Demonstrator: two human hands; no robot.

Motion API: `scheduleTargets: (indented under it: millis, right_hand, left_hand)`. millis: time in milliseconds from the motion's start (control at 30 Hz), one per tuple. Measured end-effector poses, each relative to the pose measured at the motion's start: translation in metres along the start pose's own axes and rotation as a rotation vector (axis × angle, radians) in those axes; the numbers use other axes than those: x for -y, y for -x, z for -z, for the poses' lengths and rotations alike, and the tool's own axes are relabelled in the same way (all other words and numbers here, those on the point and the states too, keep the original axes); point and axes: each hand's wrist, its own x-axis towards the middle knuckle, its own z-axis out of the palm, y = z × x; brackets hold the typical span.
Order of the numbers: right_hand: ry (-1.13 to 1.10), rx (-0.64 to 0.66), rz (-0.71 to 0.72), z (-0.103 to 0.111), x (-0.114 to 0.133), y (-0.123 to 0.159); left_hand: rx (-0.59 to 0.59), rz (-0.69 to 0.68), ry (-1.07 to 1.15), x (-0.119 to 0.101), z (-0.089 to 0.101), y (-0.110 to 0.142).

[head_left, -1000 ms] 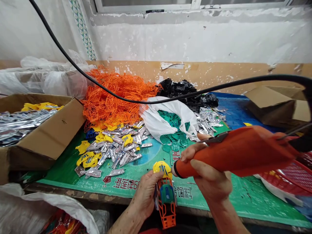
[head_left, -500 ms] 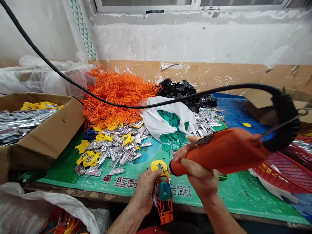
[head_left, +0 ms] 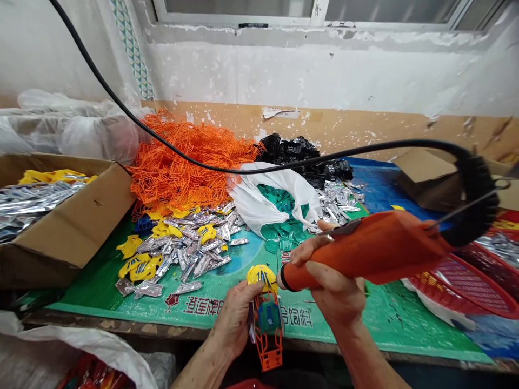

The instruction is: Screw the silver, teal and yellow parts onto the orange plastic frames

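My left hand (head_left: 234,310) is closed on a toy car body (head_left: 271,346) at the table's front edge. The body has an orange plastic frame, a teal cabin piece (head_left: 269,317) and a yellow front piece (head_left: 261,275) with blue markings; my thumb presses near the yellow part. My right hand (head_left: 334,286) grips an orange electric screwdriver (head_left: 377,248), tilted with its tip down to the left. That tip meets or nearly meets the right edge of the yellow piece; the exact contact is too small to tell. A black cable (head_left: 194,162) runs from the screwdriver's back end.
Orange frames (head_left: 182,156) are heaped behind, beside black parts (head_left: 300,151) and a white bag (head_left: 251,200) of teal pieces. Silver strips (head_left: 194,248) and yellow pieces lie at left. A cardboard box (head_left: 77,221) stands left, a red basket (head_left: 466,286) right, an open sack (head_left: 101,346) lower left.
The view has shifted slightly, moving the table and heaps a little left in the picture. Both hands keep their grips, and the screwdriver tip stays at the yellow piece.
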Motion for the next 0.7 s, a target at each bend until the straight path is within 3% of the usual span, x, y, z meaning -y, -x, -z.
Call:
scheduleTargets:
  millis: [200, 300, 400, 533, 700]
  right_hand:
    - [-0.107, -0.003, 0.12, 0.012, 0.028, -0.02]
    - [-0.011, -0.13, 0.183, 0.03, 0.031, -0.037]
    - [0.15, -0.26, 0.238, 0.057, 0.021, -0.052]
    - [0.283, -0.331, 0.213, 0.088, -0.003, -0.061]
    - [0.322, -0.381, 0.209, 0.101, -0.02, -0.063]
  left_hand:
    - [0.004, 0.07, -0.01, -0.009, 0.002, 0.004]
    - [-0.028, 0.105, 0.012, -0.008, 0.007, 0.004]
    - [-0.019, 0.152, 0.037, -0.006, 0.01, 0.003]
    - [-0.001, 0.173, 0.035, -0.004, 0.009, 0.004]
    - [0.052, 0.196, 0.012, -0.005, 0.007, 0.007]
